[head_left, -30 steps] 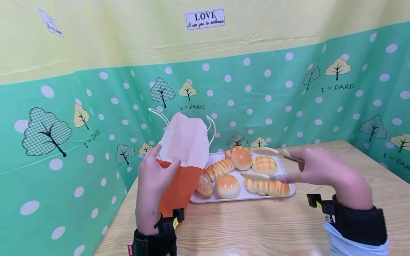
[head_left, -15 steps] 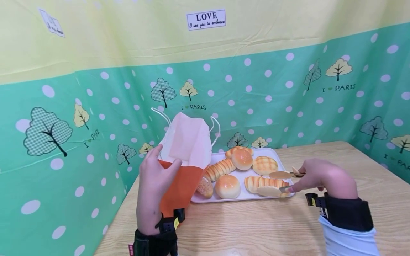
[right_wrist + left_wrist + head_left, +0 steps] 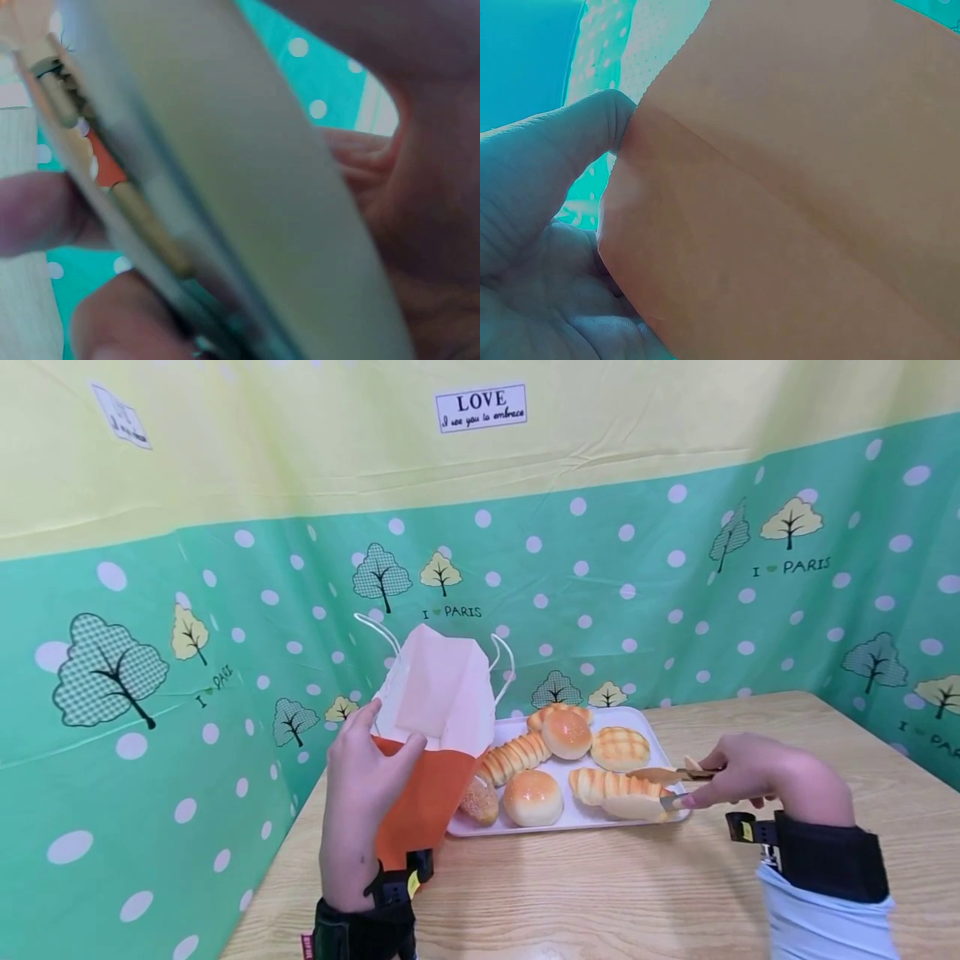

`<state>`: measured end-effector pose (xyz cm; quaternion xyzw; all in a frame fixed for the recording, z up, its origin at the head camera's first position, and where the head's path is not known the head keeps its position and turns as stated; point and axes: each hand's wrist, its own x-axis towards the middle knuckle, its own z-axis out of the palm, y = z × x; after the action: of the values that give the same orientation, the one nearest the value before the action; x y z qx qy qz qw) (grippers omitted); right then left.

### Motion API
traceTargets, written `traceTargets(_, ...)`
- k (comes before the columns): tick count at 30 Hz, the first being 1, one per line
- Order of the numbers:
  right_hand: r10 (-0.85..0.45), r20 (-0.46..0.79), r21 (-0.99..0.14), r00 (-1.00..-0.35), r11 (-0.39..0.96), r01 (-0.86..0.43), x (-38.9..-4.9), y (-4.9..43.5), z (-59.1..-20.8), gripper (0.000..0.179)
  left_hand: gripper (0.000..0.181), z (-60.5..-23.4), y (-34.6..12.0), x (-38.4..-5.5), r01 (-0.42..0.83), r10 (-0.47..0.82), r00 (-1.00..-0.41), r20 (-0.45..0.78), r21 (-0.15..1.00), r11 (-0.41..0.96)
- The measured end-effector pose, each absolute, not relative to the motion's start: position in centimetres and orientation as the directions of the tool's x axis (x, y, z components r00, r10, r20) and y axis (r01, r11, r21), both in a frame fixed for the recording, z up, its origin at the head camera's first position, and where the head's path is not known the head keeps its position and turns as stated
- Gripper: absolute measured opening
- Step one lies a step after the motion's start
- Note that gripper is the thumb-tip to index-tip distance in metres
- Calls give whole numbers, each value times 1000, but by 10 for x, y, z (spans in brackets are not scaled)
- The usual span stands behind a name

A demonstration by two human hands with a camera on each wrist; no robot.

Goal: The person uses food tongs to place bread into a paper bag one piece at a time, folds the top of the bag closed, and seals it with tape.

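Note:
My left hand [image 3: 360, 802] holds the upper edge of an orange paper bag [image 3: 416, 806], thumb on one side and fingers on the other. The bag leans with its pale inside showing and white cord handles up; its paper [image 3: 780, 187] fills most of the left wrist view. In my right hand [image 3: 765, 772] is a pair of tongs [image 3: 633, 808] with wooden tips, seen close and blurred as a handle [image 3: 225, 150] in the right wrist view. The tips lie on both sides of a ridged bread roll [image 3: 587, 783] at the tray's front right, covering part of it.
A white tray [image 3: 573, 828] carries several breads: a round bun [image 3: 533, 797], another bun [image 3: 566, 733], a scored bun [image 3: 620, 748], a second ridged roll [image 3: 516, 758] and a sugared bread [image 3: 478, 800] beside the bag. Polka-dot curtains [image 3: 630, 552] surround the wooden table [image 3: 585, 902].
The tongs came down and rightward from above the tray to the front ridged roll, and their tips drew closer together around it. The roll shifted slightly. The left hand and bag barely moved.

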<state>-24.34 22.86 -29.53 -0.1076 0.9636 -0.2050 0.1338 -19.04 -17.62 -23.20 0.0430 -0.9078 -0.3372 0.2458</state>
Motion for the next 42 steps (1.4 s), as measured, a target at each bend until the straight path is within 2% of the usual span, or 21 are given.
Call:
traceTargets(5, -273, -119, -445, -955, 874, -194, -239, 229, -286, 87, 72, -232, -177, -190, 90, -242, -872, 425, 626, 774)
traceTargets(10, -286, 43, -441, -957, 854, -275, -238, 224, -276, 90, 71, -231, -177, -189, 99, -234, -871, 431, 623, 776)
traceTargets(15, -215, 250, -418, -944, 856, -306, -237, 208, -263, 88, 71, -231, -177, -189, 108, -227, -871, 436, 621, 776)
traceTargets(22, -2, 457, -528, -890, 804, -273, -223, 162, -243, 86, 71, -232, -177, -190, 103, -227, -874, 430, 620, 778)
traceTargets(27, 30, 583, -623, -812, 659, -422, -209, 119, -240, 65, 70, -232, -177, -191, 128, -207, -874, 440, 618, 776)
traceTargets(29, 7, 605, -642, -796, 596, -483, -204, 102, -242, 59, 69, -232, -177, -191, 136, -201, -873, 444, 617, 775)
traceTargets(33, -65, 626, -622, -777, 560, -548, -199, 73, -252, 62, 69, -232, -177, -192, 158, -196, -862, 467, 615, 773)
traceTargets(42, -175, 528, -581, -831, 639, -504, -208, 48, -273, 70, 70, -233, -177, -194, 154, -212, -857, 469, 627, 764)
